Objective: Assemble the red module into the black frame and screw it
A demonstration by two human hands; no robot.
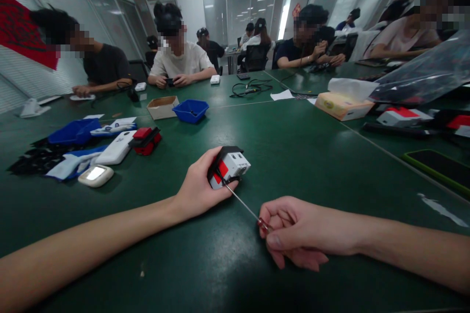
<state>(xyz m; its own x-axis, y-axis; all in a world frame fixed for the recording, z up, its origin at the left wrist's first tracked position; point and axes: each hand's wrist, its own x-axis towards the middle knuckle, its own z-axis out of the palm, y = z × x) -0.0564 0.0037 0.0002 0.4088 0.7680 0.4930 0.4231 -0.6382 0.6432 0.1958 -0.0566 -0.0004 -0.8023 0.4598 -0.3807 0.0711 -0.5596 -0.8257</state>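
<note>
My left hand (pixel 200 181) is closed around a small boxy white, red and black device (pixel 234 166), held just above the table. Two dark square openings show on its white face. Between the thumb and fingers of my right hand (pixel 293 232) is the reddish handle of a thin screwdriver (pixel 244 204). Its metal shaft slants up and left to the device's near side, where the tip reaches the dark part by the red patch. The exact contact of the tip is too small to make out. Most of the handle is hidden by my fingers.
On the green table (pixel 176 264), left, lie a blue tray (pixel 75 131), gloves (pixel 68 166), a white power bank (pixel 115 147) and a red-black device (pixel 146 141). Further back are a blue bin (pixel 191 110) and cardboard box (pixel 161 107). Right: tissue pack (pixel 343 106), phone (pixel 438 171). Several people sit around.
</note>
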